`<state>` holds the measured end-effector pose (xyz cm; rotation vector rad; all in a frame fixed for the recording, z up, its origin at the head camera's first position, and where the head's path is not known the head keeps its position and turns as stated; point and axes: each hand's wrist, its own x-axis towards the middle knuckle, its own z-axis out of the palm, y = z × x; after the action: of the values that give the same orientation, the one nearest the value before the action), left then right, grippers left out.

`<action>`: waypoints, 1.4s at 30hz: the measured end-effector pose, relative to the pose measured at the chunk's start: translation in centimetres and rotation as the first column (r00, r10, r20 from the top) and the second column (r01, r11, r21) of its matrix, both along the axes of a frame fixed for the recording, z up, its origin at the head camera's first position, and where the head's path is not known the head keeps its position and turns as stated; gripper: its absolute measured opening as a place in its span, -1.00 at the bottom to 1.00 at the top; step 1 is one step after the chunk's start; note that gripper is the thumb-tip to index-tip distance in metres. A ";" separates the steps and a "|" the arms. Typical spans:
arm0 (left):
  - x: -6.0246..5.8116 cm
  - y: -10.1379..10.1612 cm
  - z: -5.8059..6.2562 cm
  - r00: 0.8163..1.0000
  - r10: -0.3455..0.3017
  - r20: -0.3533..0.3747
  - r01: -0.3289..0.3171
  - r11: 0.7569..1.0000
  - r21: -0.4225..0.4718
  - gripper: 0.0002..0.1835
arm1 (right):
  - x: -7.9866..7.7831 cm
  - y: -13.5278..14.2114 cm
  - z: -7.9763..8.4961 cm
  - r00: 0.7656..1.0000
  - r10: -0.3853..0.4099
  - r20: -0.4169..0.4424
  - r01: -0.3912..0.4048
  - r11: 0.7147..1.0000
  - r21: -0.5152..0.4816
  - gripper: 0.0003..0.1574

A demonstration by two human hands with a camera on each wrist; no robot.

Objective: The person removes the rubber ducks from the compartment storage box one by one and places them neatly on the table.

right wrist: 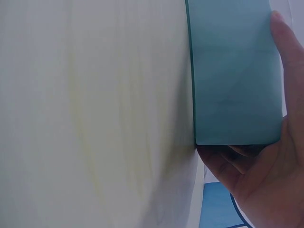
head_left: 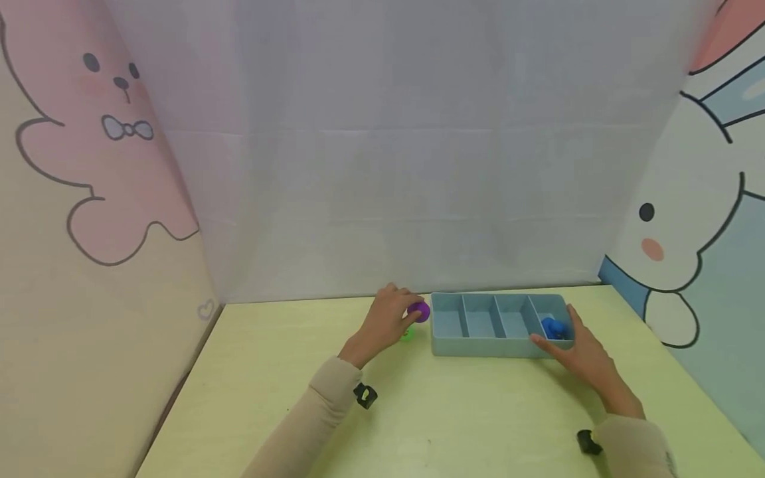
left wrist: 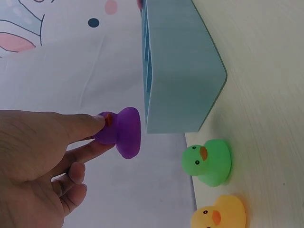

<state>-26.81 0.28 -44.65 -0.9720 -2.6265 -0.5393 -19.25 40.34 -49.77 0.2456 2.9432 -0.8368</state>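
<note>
My left hand (head_left: pixel 382 320) pinches a purple rubber duck (left wrist: pixel 124 134) between thumb and fingers, above the table and just off the left end of a blue-grey divided box (head_left: pixel 484 347). Below it on the table sit a green rubber duck (left wrist: pixel 216 161) and a yellow one (left wrist: pixel 228 213), both seen well in the left wrist view. My right hand (head_left: pixel 588 358) grips the box's right end, thumb on the front rim and fingers round the end wall. In the rightmost compartment lies something blue (head_left: pixel 554 328); the other compartments show bare floors.
The pale yellow table (head_left: pixel 269 398) reaches back to a white cloth backdrop (head_left: pixel 382 166). Side panels printed with a pink bear (head_left: pixel 107 166) and a white rabbit (head_left: pixel 675 219) stand at left and right.
</note>
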 end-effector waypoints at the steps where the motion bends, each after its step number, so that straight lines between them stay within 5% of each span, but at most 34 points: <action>1: 0.0 -0.4 -0.1 1.000 0.003 0.006 -0.003 1.000 0.000 -0.72 | 0.0 0.0 -0.1 1.000 -0.002 0.002 0.002 1.000 0.000 0.52; 21: 0.0 -7.0 -0.8 0.991 0.094 0.094 -0.097 0.995 0.019 -0.74 | 0.2 -0.1 -0.1 1.000 -0.003 -0.007 0.003 1.000 -0.005 0.51; 32: 0.2 -8.6 -1.3 0.985 0.147 0.087 -0.149 0.989 0.017 -0.80 | 0.2 -0.1 -0.3 1.000 0.001 -0.016 -0.001 1.000 -0.003 0.51; 42: 0.3 -9.8 -2.6 0.957 0.217 0.195 -0.223 0.975 0.009 -0.78 | 0.3 0.0 -0.4 1.000 0.012 -0.029 -0.013 1.000 -0.008 0.48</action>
<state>-26.48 -9.47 -47.23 -0.6332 -2.8401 -0.6446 -18.94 40.33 -50.15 0.2164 2.9642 -0.8579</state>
